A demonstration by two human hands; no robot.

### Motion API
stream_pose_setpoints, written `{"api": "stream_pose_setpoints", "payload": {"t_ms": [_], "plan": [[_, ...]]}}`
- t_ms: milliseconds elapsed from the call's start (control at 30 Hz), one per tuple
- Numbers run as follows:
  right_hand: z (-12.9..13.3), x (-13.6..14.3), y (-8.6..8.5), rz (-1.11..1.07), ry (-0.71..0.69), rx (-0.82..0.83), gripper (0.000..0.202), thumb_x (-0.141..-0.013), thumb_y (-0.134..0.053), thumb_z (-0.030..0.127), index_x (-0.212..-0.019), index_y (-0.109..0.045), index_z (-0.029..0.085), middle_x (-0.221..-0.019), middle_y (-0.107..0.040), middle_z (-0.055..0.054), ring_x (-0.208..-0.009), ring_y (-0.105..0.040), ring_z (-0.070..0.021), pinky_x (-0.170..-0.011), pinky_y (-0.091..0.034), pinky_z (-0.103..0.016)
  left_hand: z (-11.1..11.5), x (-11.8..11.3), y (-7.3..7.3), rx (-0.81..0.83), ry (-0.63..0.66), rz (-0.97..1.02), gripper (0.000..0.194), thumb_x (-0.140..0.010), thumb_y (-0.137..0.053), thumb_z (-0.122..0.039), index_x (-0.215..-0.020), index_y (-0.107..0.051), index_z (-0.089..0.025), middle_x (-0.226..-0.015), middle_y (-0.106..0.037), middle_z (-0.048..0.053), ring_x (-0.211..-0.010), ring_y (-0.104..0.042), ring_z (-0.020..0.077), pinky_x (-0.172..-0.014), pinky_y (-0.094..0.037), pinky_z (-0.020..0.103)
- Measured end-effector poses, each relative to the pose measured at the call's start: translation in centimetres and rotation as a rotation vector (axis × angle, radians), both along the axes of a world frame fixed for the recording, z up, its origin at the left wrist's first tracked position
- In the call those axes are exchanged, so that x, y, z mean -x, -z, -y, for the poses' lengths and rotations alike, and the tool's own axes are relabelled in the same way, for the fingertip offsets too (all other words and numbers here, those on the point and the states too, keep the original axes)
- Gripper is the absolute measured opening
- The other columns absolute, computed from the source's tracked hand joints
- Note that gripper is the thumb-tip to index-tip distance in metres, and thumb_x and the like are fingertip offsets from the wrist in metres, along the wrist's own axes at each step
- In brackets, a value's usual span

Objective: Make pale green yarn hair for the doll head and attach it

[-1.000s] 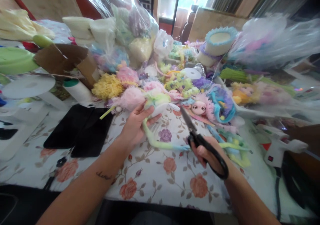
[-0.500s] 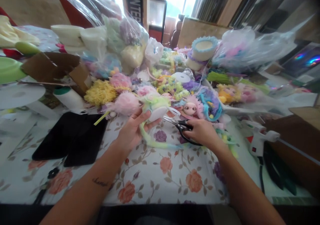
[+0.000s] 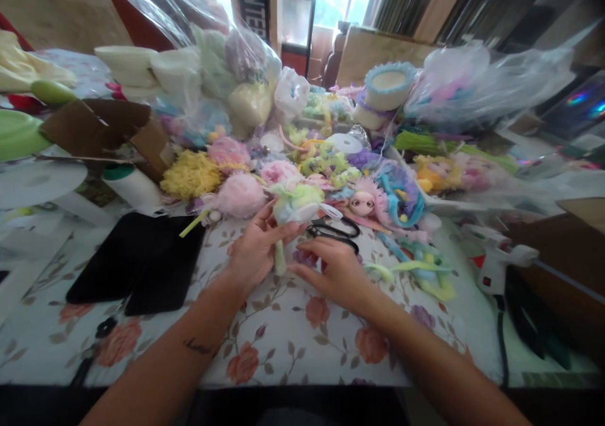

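Left hand (image 3: 255,249) pinched a fluffy toy (image 3: 297,200); right hand (image 3: 338,273), half spread, neighboured scissors (image 3: 326,231). Pompoms (image 3: 240,195) crowded behind; sign (image 3: 254,10) read "INTE".

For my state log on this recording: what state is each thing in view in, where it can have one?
Left hand: closed on the fluffy green piece
Right hand: open, fingers parted
Scissors: set down; blade opening unclear
Cardboard box: open
Doll head: face showing
Glue gun: power state unclear
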State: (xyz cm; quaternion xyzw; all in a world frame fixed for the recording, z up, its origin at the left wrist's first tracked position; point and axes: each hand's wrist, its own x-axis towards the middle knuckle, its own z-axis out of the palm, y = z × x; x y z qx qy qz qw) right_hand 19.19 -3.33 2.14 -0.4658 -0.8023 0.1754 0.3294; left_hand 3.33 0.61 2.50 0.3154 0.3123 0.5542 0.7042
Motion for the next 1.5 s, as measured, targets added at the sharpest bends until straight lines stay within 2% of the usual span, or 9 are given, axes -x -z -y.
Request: {"api": "stream_pose_setpoints", "payload": {"t_ms": [100,233,333,533,667,800,1000,1233,1500], "plan": [[0.2,2.1,0.5,-0.011,-0.002,0.065,0.032,-0.079,-0.074,0.043,-0.094,-0.070,0.016,-0.081,-0.070,-0.006,-0.074,-0.063,-0.0192,-0.069,-0.047,-0.029,0.1,-0.4,0.2,0.042,-0.043,-0.071,0.051,-0.064,-0.080,-0.009,-0.110,-0.062,-0.020,-0.104,-0.071,0.002,-0.093,-0.069,0.0160,-0.091,-0.055,0.030],[0.2,2.8,0.8,-0.056,-0.032,0.123,0.006,-0.082,-0.066,0.018,-0.077,-0.064,0.017,-0.073,-0.064,-0.001,-0.064,-0.056,-0.0130,-0.062,-0.042,-0.024,0.3,-0.7,0.5,0.009,-0.052,-0.091,0.061,-0.059,-0.083,-0.009,-0.114,-0.059,-0.021,-0.110,-0.069,0.002,-0.097,-0.068,0.0163,-0.091,-0.053,0.029],[0.4,1.4,0.0,-0.106,-0.013,0.140,0.011,-0.077,-0.059,0.008,-0.070,-0.059,0.018,-0.067,-0.059,0.002,-0.060,-0.052,-0.0108,-0.059,-0.039,-0.022,0.3,-0.6,0.5,-0.017,-0.027,-0.048,0.054,-0.065,-0.081,-0.013,-0.114,-0.059,-0.022,-0.111,-0.068,0.003,-0.101,-0.066,0.0169,-0.091,-0.053,0.029],[-0.5,-7.1,-1.4,-0.064,0.430,0.121,0.012,-0.078,-0.057,0.026,-0.069,-0.058,0.019,-0.061,-0.058,0.001,-0.054,-0.051,-0.0133,-0.056,-0.040,-0.025,0.0,-0.2,0.0,0.051,-0.101,0.147,0.025,-0.071,-0.074,-0.016,-0.090,-0.058,-0.020,-0.092,-0.064,-0.001,-0.095,-0.066,0.0197,-0.085,-0.058,0.042],[-1.3,-12.0,-0.3,0.313,0.690,-0.024,0.027,-0.081,-0.056,0.040,-0.082,-0.067,0.015,-0.078,-0.066,-0.009,-0.066,-0.057,-0.0215,-0.064,-0.042,-0.034,-0.1,-0.2,0.1,0.068,-0.135,0.135,0.025,-0.069,-0.075,-0.015,-0.085,-0.057,-0.019,-0.089,-0.063,-0.001,-0.090,-0.066,0.0195,-0.078,-0.060,0.041],[-1.0,-12.5,0.7,0.300,0.814,-0.212,0.037,-0.085,-0.053,0.045,-0.093,-0.069,0.012,-0.078,-0.066,-0.010,-0.067,-0.059,-0.0220,-0.064,-0.045,-0.035,-0.2,-0.2,0.4,0.099,-0.146,0.131,0.027,-0.067,-0.073,-0.011,-0.086,-0.056,-0.019,-0.083,-0.061,-0.003,-0.086,-0.065,0.0179,-0.077,-0.061,0.042],[-0.5,-11.0,0.5,0.124,0.746,-0.262,0.028,-0.088,-0.056,0.039,-0.084,-0.070,0.015,-0.080,-0.068,-0.006,-0.056,-0.057,-0.0146,-0.058,-0.047,-0.029,-0.2,-0.3,0.5,0.084,-0.174,0.028,0.029,-0.067,-0.072,-0.010,-0.091,-0.058,-0.018,-0.087,-0.063,-0.001,-0.088,-0.065,0.0184,-0.077,-0.062,0.040],[3.3,-13.7,0.7,-0.023,1.100,-0.313,0.029,-0.087,-0.057,0.037,-0.096,-0.072,0.014,-0.089,-0.071,-0.015,-0.072,-0.065,-0.0258,-0.070,-0.053,-0.040,-0.1,-0.3,0.8,0.059,-0.175,-0.022,0.029,-0.067,-0.072,-0.011,-0.093,-0.061,-0.019,-0.092,-0.068,0.002,-0.095,-0.066,0.0211,-0.082,-0.061,0.041],[6.7,-21.0,1.7,-0.078,1.516,-0.229,0.044,-0.071,-0.067,0.033,-0.110,-0.063,0.012,-0.115,-0.062,-0.030,-0.096,-0.064,-0.0404,-0.076,-0.051,-0.048,-0.1,-0.6,0.7,0.047,-0.223,-0.127,0.031,-0.065,-0.075,-0.015,-0.094,-0.064,-0.021,-0.089,-0.068,0.000,-0.096,-0.066,0.0224,-0.085,-0.059,0.044]]}}
